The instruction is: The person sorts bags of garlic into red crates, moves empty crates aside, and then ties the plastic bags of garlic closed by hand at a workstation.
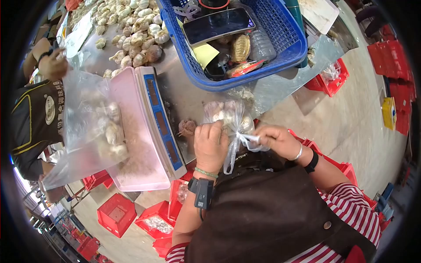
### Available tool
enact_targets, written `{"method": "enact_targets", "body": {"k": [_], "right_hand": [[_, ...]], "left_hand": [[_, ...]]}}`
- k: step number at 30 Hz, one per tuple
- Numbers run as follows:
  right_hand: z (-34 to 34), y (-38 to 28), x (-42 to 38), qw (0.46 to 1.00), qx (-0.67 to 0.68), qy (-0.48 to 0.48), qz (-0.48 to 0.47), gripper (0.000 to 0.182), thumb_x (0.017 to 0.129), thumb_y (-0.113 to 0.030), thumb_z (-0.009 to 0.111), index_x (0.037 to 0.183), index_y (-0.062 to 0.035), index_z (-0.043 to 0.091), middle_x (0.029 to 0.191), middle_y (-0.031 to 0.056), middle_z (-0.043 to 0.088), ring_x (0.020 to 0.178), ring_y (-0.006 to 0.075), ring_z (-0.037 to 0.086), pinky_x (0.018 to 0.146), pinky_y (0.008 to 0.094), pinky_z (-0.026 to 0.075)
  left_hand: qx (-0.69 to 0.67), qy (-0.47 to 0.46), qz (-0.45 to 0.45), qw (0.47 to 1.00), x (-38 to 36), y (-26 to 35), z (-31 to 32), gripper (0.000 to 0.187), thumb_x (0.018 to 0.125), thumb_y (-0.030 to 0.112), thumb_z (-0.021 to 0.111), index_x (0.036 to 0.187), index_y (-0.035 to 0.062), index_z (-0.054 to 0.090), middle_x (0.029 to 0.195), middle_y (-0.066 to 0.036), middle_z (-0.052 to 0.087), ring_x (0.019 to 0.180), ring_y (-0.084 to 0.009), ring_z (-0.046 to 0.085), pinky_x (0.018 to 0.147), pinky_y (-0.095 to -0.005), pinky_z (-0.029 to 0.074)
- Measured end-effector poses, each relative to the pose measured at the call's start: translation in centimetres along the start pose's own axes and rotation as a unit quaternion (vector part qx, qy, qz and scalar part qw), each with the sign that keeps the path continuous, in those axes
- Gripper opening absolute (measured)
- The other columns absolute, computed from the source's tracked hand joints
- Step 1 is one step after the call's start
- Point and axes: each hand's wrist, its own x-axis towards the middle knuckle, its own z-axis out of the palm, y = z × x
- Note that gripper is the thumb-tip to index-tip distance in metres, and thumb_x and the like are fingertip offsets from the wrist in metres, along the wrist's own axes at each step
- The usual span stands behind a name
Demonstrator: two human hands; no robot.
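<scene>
A clear plastic bag of garlic bulbs (223, 113) rests at the table edge in front of me, its neck gathered into a knot. My left hand (211, 142) is closed against the bag beside the knot, fingertips hidden behind the plastic. Pinched between the fingers of my right hand (279, 141) is one twisted white end of the bag, drawn out to the right. A loose garlic bulb (187, 127) lies just left of my left hand.
Left of me stands a pink-topped scale (131, 171) with another bag of garlic (112, 127) on it, beside a co-worker's hand (53, 65). A blue basket (193, 72) holds a phone (219, 26). Loose garlic (136, 37) lies behind the scale; red crates (116, 215) stand on the floor.
</scene>
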Motion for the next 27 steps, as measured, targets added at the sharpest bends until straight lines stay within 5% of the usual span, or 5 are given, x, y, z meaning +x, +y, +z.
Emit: {"method": "enact_targets", "body": {"k": [6,8,17,19,27], "right_hand": [[-0.7,0.4,0.4,0.958,0.021,0.112,0.262,0.018,0.094,-0.017,0.059,0.107,-0.0049,0.060,0.085,0.0039,0.064,0.076,0.0138,0.059,0.074,0.0284,0.048],[0.1,-1.6,1.0,0.836,-0.489,0.192,-0.159,0.024,0.086,-0.014,0.064,0.107,-0.0039,0.061,0.089,0.0089,0.063,0.080,0.0253,0.061,0.076,0.0354,0.048],[2.5,1.3,3.4,0.926,-0.368,0.079,-0.041,0.016,0.082,-0.014,0.069,0.092,-0.0020,0.065,0.078,0.0107,0.064,0.068,0.0268,0.063,0.062,0.0372,0.050],[2.8,1.2,4.2,0.992,0.072,0.062,0.086,0.010,0.086,-0.008,0.066,0.092,0.0001,0.066,0.081,0.0062,0.065,0.074,0.0153,0.063,0.067,0.0294,0.050],[2.9,-0.4,8.0,0.988,-0.027,0.043,-0.147,0.010,0.086,0.000,0.065,0.096,0.0007,0.066,0.088,0.0062,0.066,0.081,0.0172,0.062,0.074,0.0274,0.049]], "left_hand": [[0.024,-0.073,0.090,0.993,0.6,0.9,-0.1,0.046,0.071,0.002,0.068,0.113,0.0211,0.070,0.081,-0.004,0.053,0.079,-0.0239,0.055,0.071,-0.0384,0.047],[0.031,-0.085,0.084,0.992,0.7,1.2,-0.1,0.043,0.071,0.002,0.068,0.110,0.0207,0.071,0.081,-0.004,0.052,0.077,-0.0236,0.054,0.070,-0.0380,0.046],[0.022,-0.036,0.045,0.998,0.5,0.7,0.3,0.039,0.071,0.002,0.070,0.106,0.0183,0.072,0.079,-0.006,0.052,0.075,-0.0251,0.054,0.065,-0.0380,0.047],[-0.013,0.008,0.008,1.000,0.6,0.2,0.0,0.039,0.071,0.002,0.070,0.107,0.0177,0.072,0.081,-0.007,0.053,0.076,-0.0257,0.055,0.066,-0.0377,0.047],[-0.082,-0.016,0.015,0.996,1.5,0.5,-2.6,0.042,0.082,-0.001,0.065,0.121,0.0158,0.066,0.084,-0.010,0.053,0.079,-0.0274,0.056,0.069,-0.0370,0.046]]}}
